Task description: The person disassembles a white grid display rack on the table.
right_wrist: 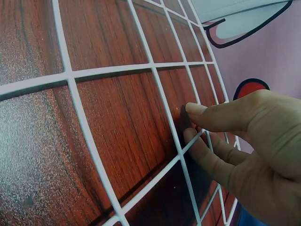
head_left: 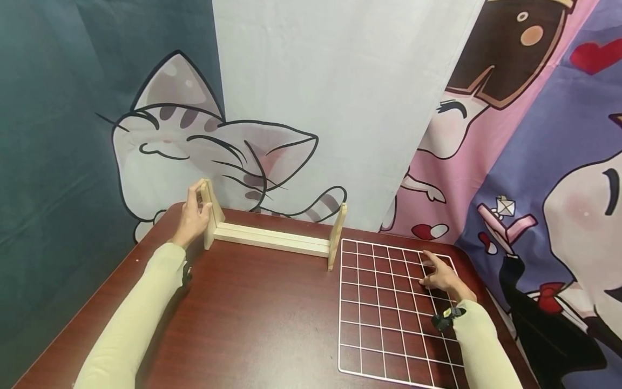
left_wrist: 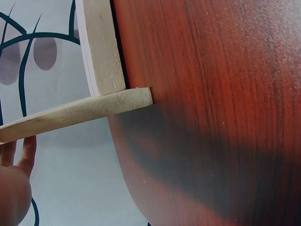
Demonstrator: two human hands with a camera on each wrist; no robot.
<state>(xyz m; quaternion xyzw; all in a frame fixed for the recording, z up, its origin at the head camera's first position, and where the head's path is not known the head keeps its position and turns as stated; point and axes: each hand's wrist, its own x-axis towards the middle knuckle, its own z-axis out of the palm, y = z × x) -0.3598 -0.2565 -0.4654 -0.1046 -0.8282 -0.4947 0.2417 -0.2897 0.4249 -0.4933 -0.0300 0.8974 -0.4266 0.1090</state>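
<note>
A pale wooden stand is at the back of the table, two upright end panels joined by a low crosspiece. My left hand holds its left end panel near the top. Fingers touch the panel's outer face in the left wrist view; the rest of that hand is mostly cut off. A white wire grid lies flat on the right side. Over its far right part is my right hand, thumb and forefinger spread apart. In the right wrist view its fingertips are close against the wires.
The dark red-brown tabletop has a rounded far edge close to the cloth backdrop. A cartoon cat is printed on the backdrop. The stand's right end panel is just beside the grid's far left corner.
</note>
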